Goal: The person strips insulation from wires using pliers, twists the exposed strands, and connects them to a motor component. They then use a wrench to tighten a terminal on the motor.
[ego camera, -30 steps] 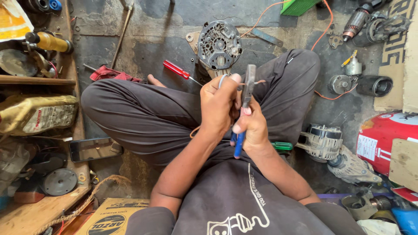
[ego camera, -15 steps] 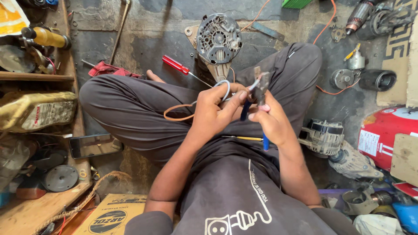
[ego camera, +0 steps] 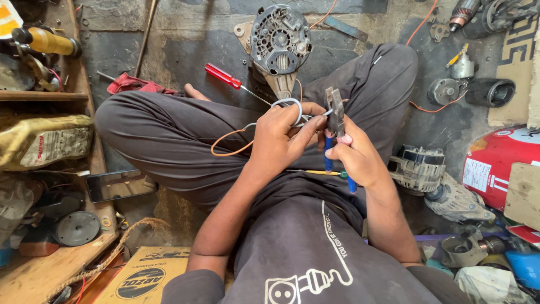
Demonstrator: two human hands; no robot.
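1. A person sits cross-legged on a stained workshop floor (ego camera: 185, 39), seen from above; both hands are raised together over the lap, touching or nearly touching at the fingertips.
2. The left hand (ego camera: 284, 132) is closed around a looped grey wire (ego camera: 289, 103); the loop arcs over the fingers, and a thin orange wire (ego camera: 225, 147) curls away to the left across the thigh.
3. The right hand (ego camera: 357, 157) is clamped on the blue handles of a pair of pliers (ego camera: 336, 115); the steel nose points to the far side, just beside the grey loop; whether the nose bites the wire cannot be told.
4. A slim screwdriver with a yellow shaft and green tip (ego camera: 318, 173) lies across the lap, near the wrists.
5. Far of the knees, an alternator (ego camera: 280, 39) rests on the floor; a red-handled screwdriver (ego camera: 225, 76) lies just left of it, beside a red rag (ego camera: 132, 84).
6. To the right sit a second alternator (ego camera: 419, 169), a small motor housing (ego camera: 489, 93) and a red cylinder (ego camera: 498, 163).
7. To the left, a wooden shelf (ego camera: 42, 97) holds a yellowed oil jug (ego camera: 45, 141); a dark phone (ego camera: 118, 186) lies near it, and a cardboard box (ego camera: 146, 276) sits at the near edge.
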